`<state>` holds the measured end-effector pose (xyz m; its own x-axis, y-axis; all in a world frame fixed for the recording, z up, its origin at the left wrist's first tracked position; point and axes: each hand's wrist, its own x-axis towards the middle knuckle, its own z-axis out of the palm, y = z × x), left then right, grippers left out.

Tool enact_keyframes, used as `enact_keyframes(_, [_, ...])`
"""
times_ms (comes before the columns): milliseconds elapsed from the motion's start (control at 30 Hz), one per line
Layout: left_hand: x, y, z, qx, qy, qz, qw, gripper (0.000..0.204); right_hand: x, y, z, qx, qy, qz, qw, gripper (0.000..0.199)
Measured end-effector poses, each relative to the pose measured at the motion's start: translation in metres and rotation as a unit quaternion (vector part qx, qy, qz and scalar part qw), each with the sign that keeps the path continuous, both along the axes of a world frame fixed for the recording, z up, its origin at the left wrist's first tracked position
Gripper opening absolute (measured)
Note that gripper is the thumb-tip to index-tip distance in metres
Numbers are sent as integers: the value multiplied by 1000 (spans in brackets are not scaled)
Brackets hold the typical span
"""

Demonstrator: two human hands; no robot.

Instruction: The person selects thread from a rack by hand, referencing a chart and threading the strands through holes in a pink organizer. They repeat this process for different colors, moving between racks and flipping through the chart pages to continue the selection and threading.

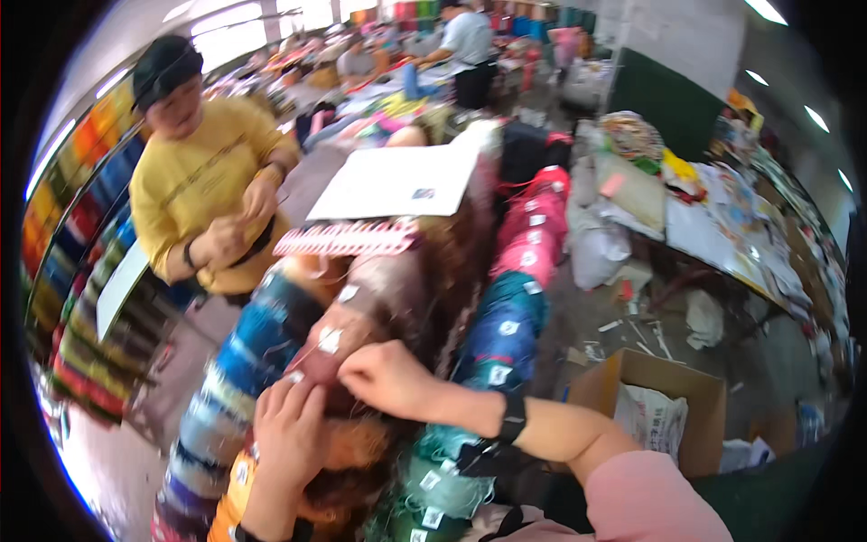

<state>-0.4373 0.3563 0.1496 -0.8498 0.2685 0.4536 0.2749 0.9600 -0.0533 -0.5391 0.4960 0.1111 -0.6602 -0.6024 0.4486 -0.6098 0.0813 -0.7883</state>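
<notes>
Several rows of thread skeins with small white labels run away from me. My left hand (pixel 291 425) rests with bent fingers on the skeins beside an orange-yellow one (pixel 237 483). Close to its right, my right hand (pixel 384 375) has its fingertips pinched together over a reddish-brown skein (pixel 334 330). Whatever lies between the fingers of either hand is too small or hidden to make out. Farther along the row lie a pink-and-white notched strip (pixel 348 238) and a flat white board (pixel 397 181).
A person in a yellow top (pixel 203 172) stands at the left beyond the blue skeins (pixel 242 361). An open cardboard box (pixel 700 402) stands on the floor at my right. Behind it is a cluttered table (pixel 713 248); farther back, another person (pixel 468 50) works at a heaped table.
</notes>
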Motion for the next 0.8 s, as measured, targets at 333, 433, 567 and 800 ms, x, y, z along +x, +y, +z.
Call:
enact_keyframes(333, [6,10,4,17,26,-8,999,17,7,-8,-1,10,-32,-73,997,8])
enact_keyframes(433, [8,10,0,-10,36,2,999,17,12,-3,2,-9,-51,-89,995,7])
enact_keyframes(567, [3,13,2,-52,38,-45,997,23,9,-4,-8,15,11,-113,993,9])
enact_keyframes(800, [6,0,-7,-49,14,-67,996,24,10,-11,-7,-3,-176,-4,984,11])
